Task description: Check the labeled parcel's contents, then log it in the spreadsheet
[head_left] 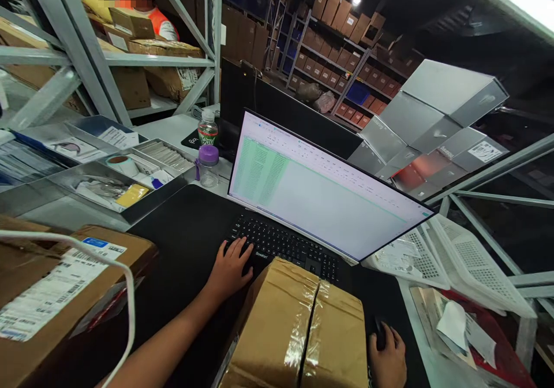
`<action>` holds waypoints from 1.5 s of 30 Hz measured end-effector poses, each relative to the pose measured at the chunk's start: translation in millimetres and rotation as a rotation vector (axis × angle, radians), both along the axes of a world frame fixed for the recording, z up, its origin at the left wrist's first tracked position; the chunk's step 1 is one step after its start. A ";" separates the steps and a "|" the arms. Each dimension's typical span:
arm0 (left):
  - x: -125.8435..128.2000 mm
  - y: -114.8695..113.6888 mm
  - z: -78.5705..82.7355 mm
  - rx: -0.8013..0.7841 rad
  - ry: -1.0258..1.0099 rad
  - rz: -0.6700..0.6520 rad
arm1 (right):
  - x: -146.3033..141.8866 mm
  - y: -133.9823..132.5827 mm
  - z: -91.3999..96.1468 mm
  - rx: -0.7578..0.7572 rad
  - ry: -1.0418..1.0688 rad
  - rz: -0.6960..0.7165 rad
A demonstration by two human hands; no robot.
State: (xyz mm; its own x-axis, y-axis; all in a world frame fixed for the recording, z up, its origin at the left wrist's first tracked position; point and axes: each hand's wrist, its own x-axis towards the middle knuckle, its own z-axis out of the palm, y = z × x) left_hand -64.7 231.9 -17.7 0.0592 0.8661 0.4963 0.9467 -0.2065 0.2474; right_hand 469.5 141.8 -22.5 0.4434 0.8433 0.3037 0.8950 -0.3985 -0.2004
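My left hand (231, 269) rests with fingers spread on the left end of a black keyboard (277, 239). To the right, my right hand (388, 353) is wrapped over a black computer mouse (380, 335). A taped brown cardboard box (277, 330) stands between my arms and hides the lower edge of the keyboard. Behind the keyboard is a monitor (320, 197) showing a spreadsheet, with green-shaded columns at its left. A black desk mat (182, 232) lies under the keyboard and mouse.
Left: a labelled carton (130, 255) with a white cable (131, 301) across it, and trays (116, 209) of small items. A purple-lidded bottle (209, 165) stands by the monitor. Right: white baskets (471, 267), papers (452, 324) and stacked grey boxes (433, 116). A person in orange (160, 23) is behind the rack.
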 end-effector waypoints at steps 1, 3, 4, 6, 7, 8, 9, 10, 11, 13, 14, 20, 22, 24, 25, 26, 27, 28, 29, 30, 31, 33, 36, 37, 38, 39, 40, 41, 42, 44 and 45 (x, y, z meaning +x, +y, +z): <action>-0.2 0.2 -0.1 0.001 0.003 -0.002 | 1.8 1.0 -1.6 0.008 0.024 0.019; -0.6 0.7 -0.8 0.003 0.007 -0.003 | 4.2 3.0 -4.3 0.020 0.070 0.054; -0.9 1.0 -1.4 0.002 0.009 -0.003 | 4.7 3.7 -5.4 0.026 0.088 0.063; -1.4 1.7 -2.7 -0.001 0.011 -0.002 | 4.9 4.4 -7.1 0.037 0.106 0.070; -1.6 2.0 -3.2 -0.002 0.013 -0.001 | 4.8 4.4 -7.9 0.041 0.110 0.070; -1.9 2.2 -3.7 -0.002 0.017 -0.001 | 4.9 4.3 -8.8 0.046 0.111 0.071; -2.2 2.3 -4.0 -0.001 0.024 -0.003 | 5.3 4.1 -9.9 0.051 0.111 0.073; -2.4 2.2 -4.2 0.000 0.035 -0.004 | 6.0 3.8 -11.1 0.055 0.109 0.075; -2.6 2.2 -4.3 0.002 0.048 -0.006 | 6.9 3.7 -12.5 0.059 0.109 0.076; -2.8 1.9 -4.3 0.004 0.070 -0.008 | 9.1 3.7 -15.1 0.065 0.115 0.080; -2.8 1.7 -4.3 0.004 0.074 -0.009 | 10.0 3.8 -16.1 0.066 0.120 0.082; -2.0 2.0 -4.8 0.015 0.047 0.001 | 10.8 4.9 -15.9 0.046 0.145 0.083; -1.9 2.2 -4.8 0.018 0.044 0.000 | 10.0 5.2 -14.9 0.052 0.143 0.091; -1.9 2.2 -4.6 0.018 0.046 0.000 | 9.3 5.5 -14.3 0.065 0.139 0.100; -2.0 2.1 -4.5 0.018 0.046 0.000 | 9.0 5.6 -14.0 0.070 0.137 0.098; -2.0 2.0 -4.3 0.018 0.044 -0.001 | 8.8 5.6 -13.7 0.074 0.134 0.093; -2.0 1.9 -4.0 0.017 0.037 -0.002 | 8.5 5.5 -13.3 0.073 0.132 0.089; -2.0 1.7 -3.8 0.016 0.029 -0.002 | 8.2 5.4 -12.8 0.069 0.129 0.085; -1.9 1.5 -3.5 0.015 0.023 -0.001 | 7.9 5.3 -12.3 0.063 0.124 0.079; -1.8 1.4 -3.2 0.014 0.021 0.000 | 7.7 5.2 -11.7 0.055 0.120 0.072; -1.6 1.2 -2.8 0.012 0.022 0.001 | 7.5 5.1 -11.1 0.048 0.117 0.066; -1.3 0.9 -1.9 0.012 0.028 -0.001 | 7.5 5.3 -10.4 0.042 0.117 0.057; -1.1 0.5 -0.3 0.022 0.047 0.004 | 8.8 6.0 -11.0 0.051 0.121 0.075; -1.2 0.5 0.3 0.028 0.059 0.009 | 9.7 6.3 -11.6 0.055 0.119 0.081; -1.3 0.4 0.9 0.033 0.073 0.013 | 10.7 6.6 -12.5 0.056 0.117 0.086; -1.4 0.3 1.5 0.037 0.089 0.016 | 11.8 6.9 -13.5 0.059 0.115 0.086; -1.5 0.3 2.0 0.039 0.103 0.017 | 12.8 7.2 -14.6 0.062 0.114 0.084; -1.5 0.2 2.4 0.041 0.112 0.016 | 13.8 7.4 -15.6 0.064 0.115 0.080; -1.5 0.2 2.7 0.043 0.116 0.015 | 14.6 7.5 -16.5 0.069 0.115 0.074; -1.0 0.1 3.1 0.040 0.111 0.016 | 15.6 7.7 -17.9 0.075 0.115 0.068; -0.6 0.0 3.1 0.036 0.104 0.018 | 15.8 7.7 -18.3 0.076 0.113 0.070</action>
